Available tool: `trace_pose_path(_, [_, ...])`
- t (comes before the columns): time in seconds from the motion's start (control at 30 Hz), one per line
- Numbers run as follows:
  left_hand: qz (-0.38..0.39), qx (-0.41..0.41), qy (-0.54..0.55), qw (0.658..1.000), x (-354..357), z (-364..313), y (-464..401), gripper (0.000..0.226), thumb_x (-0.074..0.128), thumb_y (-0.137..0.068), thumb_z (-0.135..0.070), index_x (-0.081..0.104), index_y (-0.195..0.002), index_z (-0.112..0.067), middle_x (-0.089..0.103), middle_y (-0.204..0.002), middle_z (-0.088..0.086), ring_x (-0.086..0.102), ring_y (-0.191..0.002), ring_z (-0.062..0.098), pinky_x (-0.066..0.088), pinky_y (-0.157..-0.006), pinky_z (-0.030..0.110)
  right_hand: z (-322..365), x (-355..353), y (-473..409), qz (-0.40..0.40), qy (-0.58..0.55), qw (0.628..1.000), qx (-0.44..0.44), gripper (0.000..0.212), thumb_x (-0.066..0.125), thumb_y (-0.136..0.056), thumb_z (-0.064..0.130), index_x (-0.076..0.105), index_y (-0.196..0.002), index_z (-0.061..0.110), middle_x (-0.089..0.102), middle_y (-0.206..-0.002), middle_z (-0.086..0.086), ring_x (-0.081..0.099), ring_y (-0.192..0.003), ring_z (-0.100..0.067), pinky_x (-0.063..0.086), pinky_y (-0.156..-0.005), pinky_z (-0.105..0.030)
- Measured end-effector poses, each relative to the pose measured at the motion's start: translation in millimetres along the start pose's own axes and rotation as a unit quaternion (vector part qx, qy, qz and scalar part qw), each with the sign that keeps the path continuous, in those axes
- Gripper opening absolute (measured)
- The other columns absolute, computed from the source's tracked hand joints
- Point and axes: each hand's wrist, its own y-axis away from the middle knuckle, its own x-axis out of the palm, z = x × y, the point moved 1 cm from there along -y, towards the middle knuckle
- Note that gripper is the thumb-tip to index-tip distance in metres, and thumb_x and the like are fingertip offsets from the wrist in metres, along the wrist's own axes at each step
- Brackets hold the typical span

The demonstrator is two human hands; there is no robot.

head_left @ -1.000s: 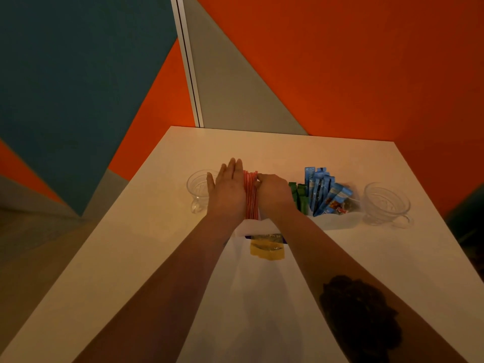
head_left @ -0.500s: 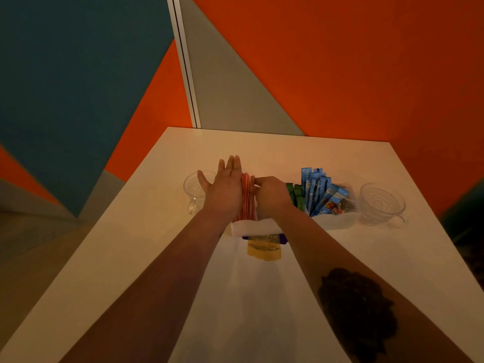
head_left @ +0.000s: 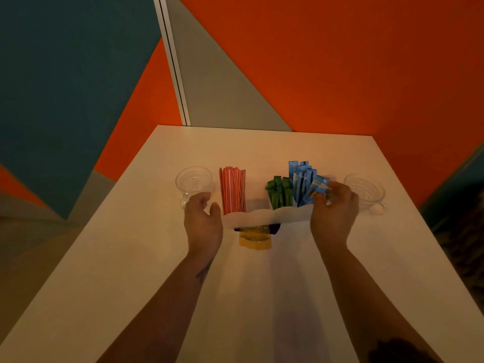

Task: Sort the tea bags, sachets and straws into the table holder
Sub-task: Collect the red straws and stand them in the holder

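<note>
Both my hands at the ends of the white holder (head_left: 264,217), everything standing in it.

Left glass cup (head_left: 193,180) sits at the far left; my left hand (head_left: 203,224) is just beside the holder's left end, fingers curled and apart, holding nothing. Red striped straws (head_left: 232,191) stand upright in the left slot, green sachets (head_left: 279,192) next, blue sachets (head_left: 301,183) fanned rightward. A yellow tea bag (head_left: 255,238) pokes out in front. My right hand (head_left: 332,213) pinches the rightmost blue sachet; right glass cup (head_left: 365,191) just behind.
</note>
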Motion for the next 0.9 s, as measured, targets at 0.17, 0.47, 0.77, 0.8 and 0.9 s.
trace_pose_path(0.17, [0.057, -0.090, 0.001, 0.994, 16.4, 10.3, 9.5, 0.041, 0.049, -0.096, -0.026, 0.049, -0.132, -0.007, 0.053, -0.134, 0.011, 0.051, -0.121, 0.025, 0.039, -0.101, 0.035, -22.9, -12.1, -3.1, -0.025, -0.011, 0.984, 0.177, 0.052, 0.055, -0.082, 0.001, 0.043, -0.132, 0.006, 0.042, -0.135, -0.018, 0.036, -0.126, -0.037, 0.032, -0.103, -0.042])
trace_pose_path(0.47, [0.088, -0.064, -0.045, 0.993, 20.2, 6.9, 7.1, 0.032, 0.040, -0.099, -0.021, 0.062, -0.118, -0.007, 0.065, -0.113, 0.011, 0.057, -0.096, 0.020, 0.039, -0.079, 0.026, -46.5, -7.1, -9.0, 0.120, -0.018, 0.971, 0.204, 0.048, 0.048, -0.090, 0.010, 0.041, -0.137, 0.012, 0.050, -0.132, -0.017, 0.047, -0.120, -0.037, 0.040, -0.103, -0.049])
trace_pose_path(0.77, [0.098, -0.053, -0.056, 0.992, 12.8, 5.8, -2.8, 0.029, 0.042, -0.097, -0.019, 0.068, -0.102, -0.007, 0.068, -0.098, 0.012, 0.059, -0.086, 0.026, 0.048, -0.081, 0.036, -52.3, -16.4, -6.9, 0.126, -0.042, 0.978, 0.160, 0.040, 0.047, -0.089, 0.006, 0.049, -0.129, 0.013, 0.058, -0.126, -0.012, 0.053, -0.114, -0.032, 0.043, -0.092, -0.039])
trace_pose_path(0.8, [0.099, -0.055, -0.054, 0.992, 11.7, 6.3, -3.7, 0.030, 0.042, -0.097, -0.020, 0.068, -0.101, -0.007, 0.068, -0.098, 0.013, 0.060, -0.087, 0.027, 0.050, -0.083, 0.038, -54.0, -17.9, -5.5, 0.125, -0.036, 0.979, 0.154, 0.036, 0.047, -0.089, 0.006, 0.051, -0.125, 0.011, 0.058, -0.124, -0.013, 0.054, -0.111, -0.032, 0.043, -0.089, -0.038])
trace_pose_path(0.9, [0.097, -0.057, -0.054, 0.992, 8.1, 7.3, -4.8, 0.030, 0.042, -0.097, -0.021, 0.068, -0.100, -0.007, 0.068, -0.099, 0.016, 0.062, -0.090, 0.032, 0.051, -0.088, 0.045, -56.8, -22.8, 0.9, 0.126, -0.016, 0.981, 0.146, 0.033, 0.048, -0.088, 0.006, 0.051, -0.121, 0.008, 0.059, -0.120, -0.015, 0.054, -0.108, -0.033, 0.042, -0.085, -0.037])
